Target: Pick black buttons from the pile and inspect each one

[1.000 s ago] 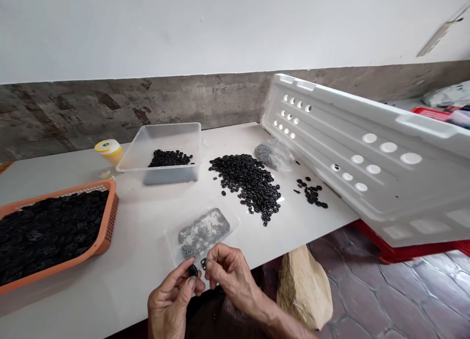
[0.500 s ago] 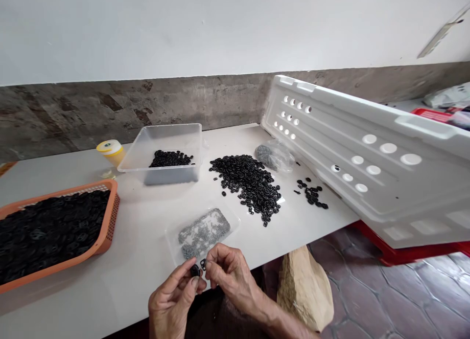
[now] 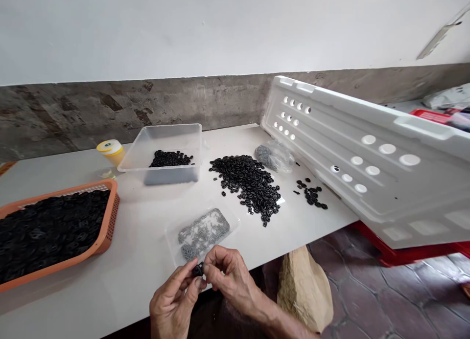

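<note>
- The left hand (image 3: 172,302) and right hand (image 3: 227,273) meet at the near edge of the white table (image 3: 147,231), fingertips pinched together on one small black part (image 3: 198,269).
- The part is tiny and dark, mostly hidden — its shape is unclear.
- Just beyond lies a clear bag of grey metal pieces (image 3: 203,233).
- The orange basket (image 3: 106,221) is full of black rings; the clear tub (image 3: 161,153) holds a small heap; a loose pile of black rings (image 3: 249,182) lies on the table.

An orange basket (image 3: 110,216) of black rings sits left of a clear tub (image 3: 161,175) and a white crate (image 3: 367,148).
</note>
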Demonstrator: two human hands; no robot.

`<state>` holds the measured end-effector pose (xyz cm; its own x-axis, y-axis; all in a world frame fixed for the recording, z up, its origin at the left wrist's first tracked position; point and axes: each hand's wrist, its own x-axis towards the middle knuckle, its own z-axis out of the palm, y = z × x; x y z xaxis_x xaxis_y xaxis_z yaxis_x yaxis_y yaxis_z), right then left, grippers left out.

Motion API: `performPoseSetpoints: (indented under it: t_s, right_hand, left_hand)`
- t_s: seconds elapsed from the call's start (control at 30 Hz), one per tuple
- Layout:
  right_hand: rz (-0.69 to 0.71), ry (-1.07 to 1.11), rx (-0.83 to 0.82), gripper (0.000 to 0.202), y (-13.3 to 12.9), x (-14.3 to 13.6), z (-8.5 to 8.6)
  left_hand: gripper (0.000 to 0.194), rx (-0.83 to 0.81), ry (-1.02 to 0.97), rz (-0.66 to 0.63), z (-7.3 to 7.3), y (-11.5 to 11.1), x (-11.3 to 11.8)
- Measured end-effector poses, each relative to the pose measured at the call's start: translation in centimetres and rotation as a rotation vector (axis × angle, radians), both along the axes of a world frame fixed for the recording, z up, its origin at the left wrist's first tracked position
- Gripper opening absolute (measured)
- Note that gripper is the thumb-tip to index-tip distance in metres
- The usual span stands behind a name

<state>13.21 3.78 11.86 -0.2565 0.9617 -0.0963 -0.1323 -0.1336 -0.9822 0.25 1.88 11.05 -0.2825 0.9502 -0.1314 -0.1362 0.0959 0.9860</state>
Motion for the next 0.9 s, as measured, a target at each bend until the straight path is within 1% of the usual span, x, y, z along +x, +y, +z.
performPoseSetpoints:
  t_s: [0.2,0.4,0.6,0.73,0.9]
  right_hand:
    - [0.021,0.051,0.002,0.040,-0.1,0.2,-0.1]
    - [0.051,0.128,-0.009,0.052,-0.2,0.3,0.0]
    - [0.064,0.111,-0.026,0.058,-0.2,0.3,0.1]
    - [0.101,0.117,-0.067,0.059,0.1,0.6,-0.3]
    - [0.152,0.158,-0.079,0.057,0.5,1.2,-0.7]
  left_hand:
    - [0.036,0.073,0.085,-0.040,-0.6,0.1,-0.5]
    - [0.031,0.167,0.161,-0.072,-0.5,0.1,-0.6]
    - [0.026,0.242,0.191,-0.110,-0.6,0.2,-0.8]
    - [0.026,0.293,0.170,-0.167,-0.6,0.4,-0.8]
    - [0.028,0.265,0.106,-0.225,-0.4,0.5,-0.8]
